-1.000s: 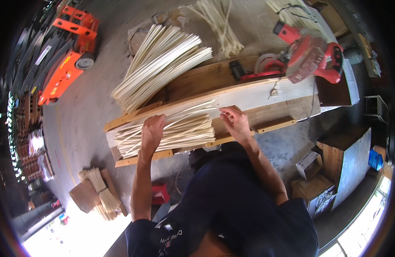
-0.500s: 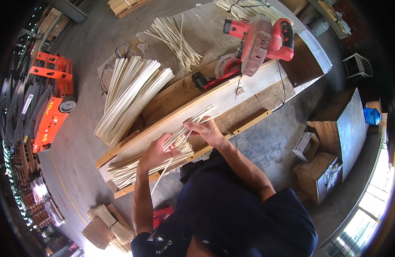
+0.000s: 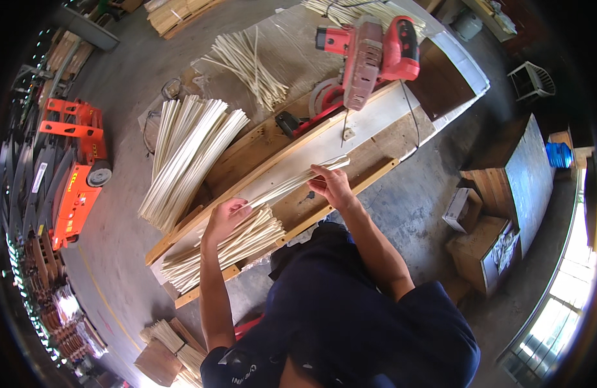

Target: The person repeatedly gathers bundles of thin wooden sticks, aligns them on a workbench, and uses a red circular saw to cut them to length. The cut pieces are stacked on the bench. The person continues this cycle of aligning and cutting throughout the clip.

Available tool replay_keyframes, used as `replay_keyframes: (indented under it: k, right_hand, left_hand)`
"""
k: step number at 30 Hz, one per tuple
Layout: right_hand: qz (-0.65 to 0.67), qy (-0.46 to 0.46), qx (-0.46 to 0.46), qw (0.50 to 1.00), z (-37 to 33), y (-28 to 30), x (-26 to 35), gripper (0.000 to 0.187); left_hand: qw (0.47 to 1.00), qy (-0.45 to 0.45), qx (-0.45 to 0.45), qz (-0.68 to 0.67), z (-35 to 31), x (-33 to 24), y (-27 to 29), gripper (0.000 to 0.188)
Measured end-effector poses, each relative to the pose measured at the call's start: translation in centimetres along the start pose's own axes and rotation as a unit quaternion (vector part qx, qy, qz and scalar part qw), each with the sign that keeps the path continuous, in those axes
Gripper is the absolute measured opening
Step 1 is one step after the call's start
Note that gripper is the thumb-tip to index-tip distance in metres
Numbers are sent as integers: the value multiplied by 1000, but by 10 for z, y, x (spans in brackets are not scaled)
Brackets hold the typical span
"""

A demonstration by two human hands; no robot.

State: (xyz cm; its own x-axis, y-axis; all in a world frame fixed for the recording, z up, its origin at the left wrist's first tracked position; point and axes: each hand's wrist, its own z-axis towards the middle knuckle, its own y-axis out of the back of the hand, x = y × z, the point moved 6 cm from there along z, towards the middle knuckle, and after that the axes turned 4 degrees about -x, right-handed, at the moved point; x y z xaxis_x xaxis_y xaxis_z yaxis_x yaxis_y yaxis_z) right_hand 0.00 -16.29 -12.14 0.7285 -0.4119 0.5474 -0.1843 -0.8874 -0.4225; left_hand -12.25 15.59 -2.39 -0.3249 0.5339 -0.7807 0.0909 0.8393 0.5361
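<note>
A slim bundle of thin pale rods (image 3: 282, 187) stretches between my hands, slanting up to the right over a white board (image 3: 369, 128) on the bench. My left hand (image 3: 226, 218) is closed around its lower left end. Farther right, my right hand (image 3: 331, 185) pinches the bundle near its upper end between thumb and fingers. Just below my left hand, a pile of shorter pale rods (image 3: 227, 249) lies in the wooden trough (image 3: 369, 169) along the near side of the bench.
A red power saw (image 3: 364, 61) stands beyond the board at the upper right. A large stack of long pale rods (image 3: 188, 158) lies at left, and looser rods (image 3: 250, 70) lie behind. Cartons (image 3: 483, 249) sit at right; an orange lift machine (image 3: 78, 171) stands far left.
My hands have moved apart, the right one toward the right and the left one leftward. The rods between them now lie lower along the board and closer together.
</note>
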Motion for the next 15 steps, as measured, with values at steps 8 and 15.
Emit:
replay_keyframes:
  k: [8, 15]
  right_hand:
    - [46, -23, -19, 998, 6, 34, -18, 30]
    - [-122, -1, -4, 992, -23, 46, -6, 36]
  left_hand:
    - [999, 21, 9, 29, 20, 12, -31, 23]
    - [999, 0, -28, 27, 30, 0, -40, 23]
